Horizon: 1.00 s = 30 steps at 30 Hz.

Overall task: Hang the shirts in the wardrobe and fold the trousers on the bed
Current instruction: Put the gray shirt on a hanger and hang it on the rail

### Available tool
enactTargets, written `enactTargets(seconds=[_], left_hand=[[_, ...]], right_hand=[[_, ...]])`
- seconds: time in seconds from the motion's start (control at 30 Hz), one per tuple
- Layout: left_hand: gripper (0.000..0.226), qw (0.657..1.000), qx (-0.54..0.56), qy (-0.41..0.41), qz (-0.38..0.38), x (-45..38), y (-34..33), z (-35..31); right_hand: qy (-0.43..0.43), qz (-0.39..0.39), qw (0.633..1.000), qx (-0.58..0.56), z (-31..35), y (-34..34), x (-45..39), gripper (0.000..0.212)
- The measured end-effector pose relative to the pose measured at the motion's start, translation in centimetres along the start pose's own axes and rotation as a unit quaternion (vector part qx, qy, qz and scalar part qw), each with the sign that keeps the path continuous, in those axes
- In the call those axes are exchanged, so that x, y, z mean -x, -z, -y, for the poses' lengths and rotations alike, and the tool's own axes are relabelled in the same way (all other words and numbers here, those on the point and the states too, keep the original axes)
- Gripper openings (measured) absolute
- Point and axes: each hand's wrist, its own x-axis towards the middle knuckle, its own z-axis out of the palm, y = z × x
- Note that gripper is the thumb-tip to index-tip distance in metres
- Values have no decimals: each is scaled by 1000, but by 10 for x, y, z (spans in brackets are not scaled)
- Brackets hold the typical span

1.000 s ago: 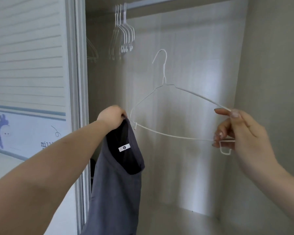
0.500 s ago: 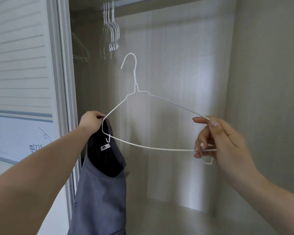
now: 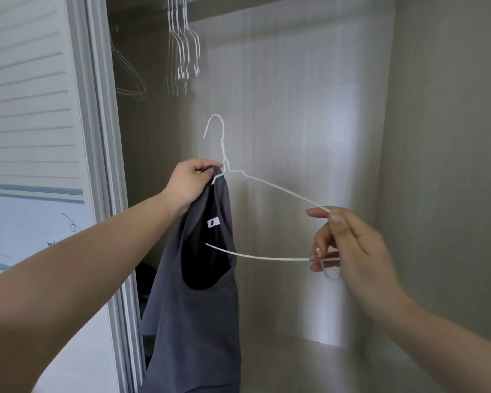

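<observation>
Left hand [image 3: 192, 181] bunches collar of grey shirt [image 3: 199, 293], right hand [image 3: 349, 245] pinches far end of white wire hanger [image 3: 270, 185], in front of open wardrobe [image 3: 295, 109]. 1 hanger end sits inside neck. Shirt looks light, floppy; hanger thin, probably springy. Best grip: collar and hanger shoulder.

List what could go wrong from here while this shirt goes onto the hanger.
1. Only one end of the white wire hanger is inside the grey shirt's neck; the left hand grips just the collar, so the fabric could slide off.
2. The right hand pinches the thin far end; the wire may twist or bend.
</observation>
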Motion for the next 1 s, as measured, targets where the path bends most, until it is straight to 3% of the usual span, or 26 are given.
enactTargets(seconds=[0.27, 0.33, 0.4, 0.47, 0.53, 0.6, 0.67, 0.7, 0.83, 0.9, 0.93, 1.0], left_hand=[[24, 988, 138, 54, 46, 8, -13, -17], [12, 995, 85, 35, 41, 10, -14, -12], [11, 1000, 18, 0, 7, 10, -14, -4], [17, 1000, -10, -17, -19, 10, -14, 1], [17, 999, -23, -17, -21, 11, -14, 4], [16, 999, -35, -18, -23, 13, -17, 4], [15, 998, -40, -26, -29, 11, -20, -1], [15, 998, -38, -30, -32, 10, -21, -4], [12, 998, -26, -50, -36, 13, -28, -15], [9, 999, -26, -45, -9, 22, -34, -8], [9, 999, -27, -46, -10, 24, -35, -8], [9, 998, -29, -48, -17, 25, -34, -7]], right_hand=[[10, -11, 999, 36, -19, -2, -4, 28], [5, 1, 998, 60, -22, 0, -7, 28], [13, 31, 986, 163, -24, 5, -13, 26], [53, 60, 936, 343, -23, 14, -19, 31], [184, 41, 841, 507, -16, 20, -18, 46], [343, 41, 761, 549, -10, 12, -5, 48], [399, 99, 759, 505, -16, -7, 12, 43], [375, 147, 771, 493, -21, -19, 19, 44], [77, 318, 791, 518, -53, -61, 25, 71], [-46, 340, 813, 470, -78, -72, 30, 78], [-73, 344, 819, 453, -88, -72, 28, 76], [-96, 378, 794, 466, -104, -65, 25, 58]])
